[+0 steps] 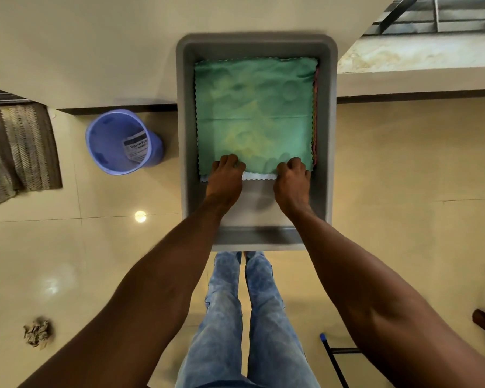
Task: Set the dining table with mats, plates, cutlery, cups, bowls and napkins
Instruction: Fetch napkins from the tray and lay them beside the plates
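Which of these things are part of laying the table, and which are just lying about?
Part of the job: green cloth, white cloth beneath it, grey tub, left hand, right hand.
Lying about: blue bin, crumpled paper, striped rug.

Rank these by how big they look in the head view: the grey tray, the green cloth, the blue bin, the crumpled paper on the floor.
1. grey tray
2. green cloth, lying inside the tray
3. blue bin, farther down on the floor, so its true size is unsure
4. crumpled paper

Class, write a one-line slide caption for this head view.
Both hands, left and right, grip the near edge of a green cloth lying in a grey tray.
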Demonstrator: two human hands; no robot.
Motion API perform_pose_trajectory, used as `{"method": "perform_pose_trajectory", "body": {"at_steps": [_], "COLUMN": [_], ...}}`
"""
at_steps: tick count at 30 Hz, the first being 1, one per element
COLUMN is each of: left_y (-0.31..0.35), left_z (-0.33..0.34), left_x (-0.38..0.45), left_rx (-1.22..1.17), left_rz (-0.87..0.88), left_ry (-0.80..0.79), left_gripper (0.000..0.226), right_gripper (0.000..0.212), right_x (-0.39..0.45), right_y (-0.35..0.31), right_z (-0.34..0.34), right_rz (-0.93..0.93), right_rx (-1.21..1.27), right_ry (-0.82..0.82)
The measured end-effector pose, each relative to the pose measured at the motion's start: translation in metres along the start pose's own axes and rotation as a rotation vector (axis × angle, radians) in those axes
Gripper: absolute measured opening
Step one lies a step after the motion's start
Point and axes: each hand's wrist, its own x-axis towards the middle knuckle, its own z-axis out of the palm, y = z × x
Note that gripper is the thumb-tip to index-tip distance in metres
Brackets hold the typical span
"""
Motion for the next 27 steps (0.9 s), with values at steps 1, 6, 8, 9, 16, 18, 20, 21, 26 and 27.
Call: {"method": "perform_pose_trajectory", "body": {"at_steps": [1, 6, 8, 9, 16, 18, 20, 21, 26, 27], "left_y": [-0.002, 0.004, 0.011, 0.017, 0.051, 0.060, 0.066, 0.068, 0.078, 0.080], "left_z": [-0.001, -0.016, -0.030, -0.041, -0.123, -0.144, -0.162, -0.171, -0.225, -0.241], "left_x": [0.000, -0.008, -0.012, -0.013, -0.034, -0.047, -0.063, -0.072, -0.085, -0.083], "left_rx": [-0.011, -0.175, -0.196, -0.185, -0.210, -0.247, -0.284, -0.308, -0.475, -0.445], "left_rz": [0.006, -0.024, -0.038, -0.031, 0.110, 0.139, 0.133, 0.121, -0.033, -0.017], "left_ry": [0.012, 0.126, 0.148, 0.156, 0.130, 0.092, 0.043, 0.031, 0.247, 0.273], "left_gripper": [0.025, 0.035, 0.037, 0.035, 0.017, 0.019, 0.018, 0.021, 0.044, 0.053], "right_gripper": [0.022, 0.019, 0.017, 0.024, 0.062, 0.033, 0.016, 0.018, 0.020, 0.021], "right_x": [0.001, -0.008, -0.015, -0.018, -0.032, -0.032, -0.033, -0.037, -0.059, -0.062], "right_y": [0.001, -0.009, -0.023, -0.032, -0.059, -0.065, -0.069, -0.071, -0.078, -0.080], "right_z": [-0.001, -0.015, -0.027, -0.038, -0.122, -0.147, -0.173, -0.186, -0.257, -0.269], "right_rz": [-0.020, 0.014, 0.190, 0.357, 0.866, 0.831, 0.776, 0.711, 0.186, 0.056], "right_rx": [-0.014, 0.051, 0.286, 0.493, 1.852, 1.808, 1.591, 1.454, 0.747, 0.598], "right_ry": [0.012, 0.076, 0.049, 0.004, -0.253, -0.129, -0.049, -0.033, -0.073, -0.111]}}
